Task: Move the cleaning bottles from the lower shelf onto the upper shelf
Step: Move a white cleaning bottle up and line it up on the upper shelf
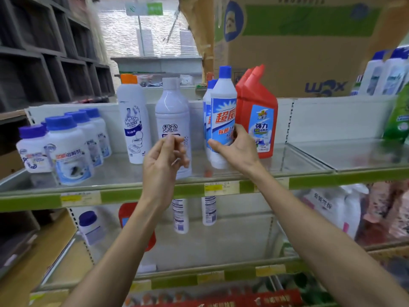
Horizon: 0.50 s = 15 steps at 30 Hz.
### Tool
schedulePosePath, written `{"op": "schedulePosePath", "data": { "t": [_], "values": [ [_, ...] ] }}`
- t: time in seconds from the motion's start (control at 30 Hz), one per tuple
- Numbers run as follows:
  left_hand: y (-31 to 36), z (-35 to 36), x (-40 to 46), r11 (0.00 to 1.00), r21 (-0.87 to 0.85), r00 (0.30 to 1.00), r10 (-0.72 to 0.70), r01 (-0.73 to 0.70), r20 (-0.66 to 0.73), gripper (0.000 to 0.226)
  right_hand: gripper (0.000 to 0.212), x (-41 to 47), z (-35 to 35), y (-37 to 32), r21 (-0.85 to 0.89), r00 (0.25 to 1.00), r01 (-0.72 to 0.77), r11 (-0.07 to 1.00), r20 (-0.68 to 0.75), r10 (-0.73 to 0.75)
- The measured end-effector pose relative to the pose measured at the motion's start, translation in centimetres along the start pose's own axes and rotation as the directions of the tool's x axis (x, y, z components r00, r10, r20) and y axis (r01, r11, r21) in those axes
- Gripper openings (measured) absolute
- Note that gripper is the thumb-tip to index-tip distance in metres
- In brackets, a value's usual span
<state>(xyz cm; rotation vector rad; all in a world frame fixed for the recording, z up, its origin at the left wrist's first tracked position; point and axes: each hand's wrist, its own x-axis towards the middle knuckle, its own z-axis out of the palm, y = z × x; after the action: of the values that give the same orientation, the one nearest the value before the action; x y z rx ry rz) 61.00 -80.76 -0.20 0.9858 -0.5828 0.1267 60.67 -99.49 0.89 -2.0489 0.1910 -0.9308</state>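
Note:
My right hand (235, 151) grips a white bottle with a blue cap and blue-red label (223, 107), holding it upright on the upper shelf (309, 160) in front of a matching bottle. My left hand (164, 161) hovers with loosely curled fingers, holding nothing, just in front of a white bottle with a white cap (173, 111). A white bottle with an orange cap (132, 116) stands to its left and red angled-neck bottles (259, 116) to the right. On the lower shelf (221, 269), a blue-capped jar (90, 227), a red bottle (127, 216) and two white bottles (209, 210) show.
Several blue-capped white jars (66, 149) crowd the upper shelf's left end. A large cardboard box (298, 45) sits above. White bottles (385, 74) and a green pack (398, 116) are at far right. Dark cubby shelving (44, 52) stands on the left.

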Motion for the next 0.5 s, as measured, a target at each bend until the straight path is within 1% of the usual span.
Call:
{"op": "schedulePosePath", "data": {
  "t": [0.1,0.23,0.33,0.43,0.5],
  "values": [
    [-0.5,-0.9,-0.3,0.999,0.040,1.000,0.004,-0.005,0.005,0.032,0.056,0.1,1.1,0.8,-0.028,1.000,-0.021,0.999,0.005,0.021],
    [-0.9,-2.0,-0.4,0.994,0.109,1.000,-0.004,0.002,0.015,0.029,0.058,0.3,2.0,1.4,-0.044,0.999,-0.041,0.998,0.020,0.042],
    [-1.3,-2.8,-0.5,0.987,0.162,0.998,0.012,-0.021,0.056,0.029,0.056,0.5,2.2,1.5,-0.045,0.999,-0.039,0.998,0.028,0.040],
    [-1.7,-2.9,-0.7,0.985,0.173,0.997,0.008,-0.022,0.081,0.030,0.051,0.5,2.5,1.8,-0.053,0.999,-0.030,0.998,0.026,0.031],
    [-1.9,-3.0,-1.0,0.986,0.166,0.996,-0.002,-0.013,0.085,0.032,0.053,0.4,2.5,1.9,-0.059,0.999,-0.026,0.998,0.030,0.028]
  ]
}}
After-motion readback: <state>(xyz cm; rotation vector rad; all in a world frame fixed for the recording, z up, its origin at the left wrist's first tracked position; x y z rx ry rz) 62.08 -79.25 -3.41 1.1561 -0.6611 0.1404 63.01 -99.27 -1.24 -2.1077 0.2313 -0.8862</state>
